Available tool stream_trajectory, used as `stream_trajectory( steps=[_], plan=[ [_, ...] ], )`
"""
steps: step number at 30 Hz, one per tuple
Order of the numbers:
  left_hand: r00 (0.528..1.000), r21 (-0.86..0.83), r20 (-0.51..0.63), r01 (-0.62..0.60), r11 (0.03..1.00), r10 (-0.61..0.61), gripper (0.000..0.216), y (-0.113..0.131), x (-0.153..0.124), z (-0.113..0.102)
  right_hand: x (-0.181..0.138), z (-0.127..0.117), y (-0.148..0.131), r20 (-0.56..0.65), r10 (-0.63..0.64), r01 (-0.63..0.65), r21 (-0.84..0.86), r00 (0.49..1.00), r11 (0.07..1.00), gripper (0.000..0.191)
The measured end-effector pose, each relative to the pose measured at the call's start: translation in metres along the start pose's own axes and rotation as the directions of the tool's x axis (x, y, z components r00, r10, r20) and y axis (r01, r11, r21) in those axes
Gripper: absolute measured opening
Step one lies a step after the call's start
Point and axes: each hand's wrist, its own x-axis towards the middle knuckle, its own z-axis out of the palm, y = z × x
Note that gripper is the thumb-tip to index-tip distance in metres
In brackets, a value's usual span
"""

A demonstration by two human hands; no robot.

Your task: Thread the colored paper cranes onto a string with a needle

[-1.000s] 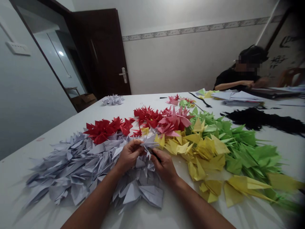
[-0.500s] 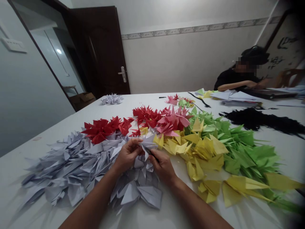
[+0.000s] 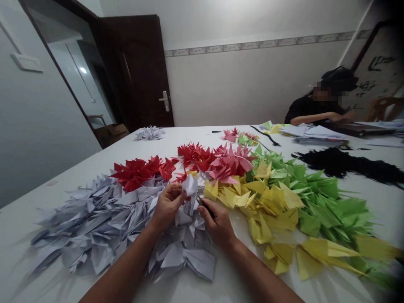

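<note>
My left hand [image 3: 167,206] pinches a pale lilac folded paper piece [image 3: 190,187], held upright above the lilac paper pile [image 3: 94,219]. My right hand [image 3: 216,221] is closed on a small dark tool [image 3: 203,204] whose tip touches the bottom of that piece. Both hands hover over the near middle of the white table [image 3: 202,290].
Heaps of folded paper lie in bands: red [image 3: 139,170], pink [image 3: 232,162], yellow [image 3: 268,202], green [image 3: 325,198]. A black heap [image 3: 344,164] and paper stacks [image 3: 311,132] sit far right, where another person [image 3: 322,105] sits. A small lilac cluster [image 3: 150,133] lies far back near a dark door [image 3: 139,71].
The lilac piece has been turned from lying flat between my hands to standing upright in my left fingers. My right hand stays close with the dark tool.
</note>
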Motion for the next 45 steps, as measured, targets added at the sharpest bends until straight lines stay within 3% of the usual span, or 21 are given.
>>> stream_trajectory(
  steps=[2, 5, 9, 18, 22, 27, 30, 34, 37, 40, 43, 45],
  plan=[
    [0.996, -0.107, -0.037, 0.081, 0.991, -0.086, 0.035, 0.004, 0.000, 0.001, -0.001, 0.000, -0.001, 0.007, -0.005, 0.005, -0.003, 1.000, 1.000, 0.025],
    [0.978, -0.251, 0.005, 0.203, 0.946, -0.208, 0.039, 0.009, -0.003, 0.004, -0.002, 0.002, -0.001, 0.019, -0.018, 0.018, -0.001, 1.000, 1.000, 0.024],
    [0.969, -0.280, 0.054, 0.246, 0.928, -0.241, 0.036, 0.009, -0.006, 0.008, -0.002, 0.001, -0.002, 0.014, -0.030, 0.030, 0.011, 0.999, 0.999, 0.024],
    [0.978, -0.191, 0.090, 0.201, 0.961, -0.187, 0.037, 0.006, -0.008, 0.009, -0.001, -0.001, -0.003, 0.012, 0.010, -0.010, 0.028, 1.000, 1.000, 0.026],
    [0.994, -0.106, 0.041, 0.106, 0.989, -0.102, 0.038, 0.006, -0.003, 0.004, -0.001, 0.001, -0.001, -0.016, 0.026, -0.026, 0.023, 1.000, 0.999, 0.025],
    [0.997, 0.148, -0.028, -0.071, 0.986, 0.076, 0.043, 0.011, 0.002, -0.008, -0.002, 0.005, 0.002, -0.037, 0.067, -0.066, 0.027, 0.997, 0.997, 0.025],
    [0.984, 0.378, -0.023, -0.157, 0.913, 0.178, 0.035, 0.013, 0.003, -0.015, -0.001, 0.005, 0.003, -0.031, 0.131, -0.129, 0.054, 0.991, 0.990, 0.027],
    [0.945, 0.689, 0.085, -0.285, 0.666, 0.317, 0.016, 0.015, 0.002, -0.020, 0.002, 0.004, 0.003, -0.038, 0.242, -0.234, 0.139, 0.970, 0.962, 0.030],
    [0.917, 0.744, 0.183, -0.366, 0.559, 0.355, 0.013, 0.017, 0.001, -0.020, 0.005, 0.004, 0.005, -0.087, 0.278, -0.260, 0.174, 0.957, 0.950, 0.031],
    [0.885, 0.764, 0.199, -0.409, 0.499, 0.420, 0.013, 0.024, -0.001, -0.017, 0.006, 0.005, 0.007, -0.141, 0.278, -0.248, 0.200, 0.950, 0.948, 0.031],
    [0.845, 0.776, 0.189, -0.441, 0.451, 0.501, 0.014, 0.037, 0.005, -0.006, 0.007, 0.005, 0.011, -0.170, 0.282, -0.241, 0.229, 0.944, 0.943, 0.033],
    [0.850, 0.803, 0.241, -0.446, 0.395, 0.469, 0.014, 0.046, 0.019, 0.006, 0.008, 0.006, 0.013, -0.183, 0.301, -0.252, 0.252, 0.936, 0.935, 0.033]
  ],
)
